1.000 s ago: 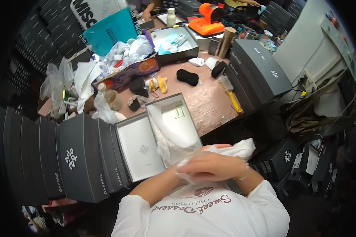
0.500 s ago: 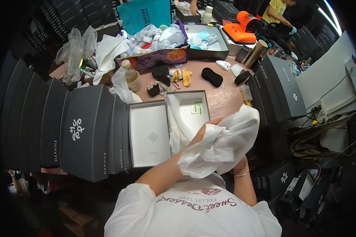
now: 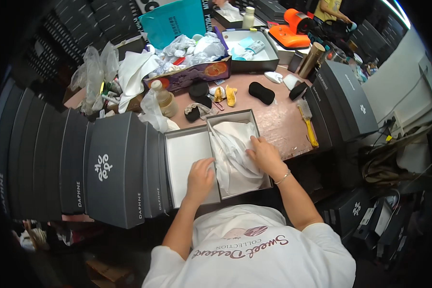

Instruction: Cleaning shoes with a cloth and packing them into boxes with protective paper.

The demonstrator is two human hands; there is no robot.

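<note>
A shoe box (image 3: 256, 126) with grey outside and white inside is on the pink table, and a bundle of white tissue paper (image 3: 236, 161) fills it. Whatever the paper may wrap is hidden. Over the box's right side is my right hand (image 3: 268, 156), its thumb and fingers apart and touching the paper. My left hand (image 3: 200, 178) hovers at the box's left wall, fingers loosely bent and nothing seen in them. Beneath it, the white-lined box lid (image 3: 180, 153) lies flat against the box.
Grey shoe boxes (image 3: 115, 168) stand in a row at left; more (image 3: 345, 101) are at right. A yellow-handled brush (image 3: 309, 126), black pad (image 3: 261, 93) and bottle (image 3: 164, 100) lie or stand beyond. Farther back are a paper-filled carton (image 3: 216, 69) and an orange tape dispenser (image 3: 288, 36).
The tissue-paper bundle has gone from my raised hands down into the shoe box. My hands have moved apart, the left to the lid side and the right over the box's right side.
</note>
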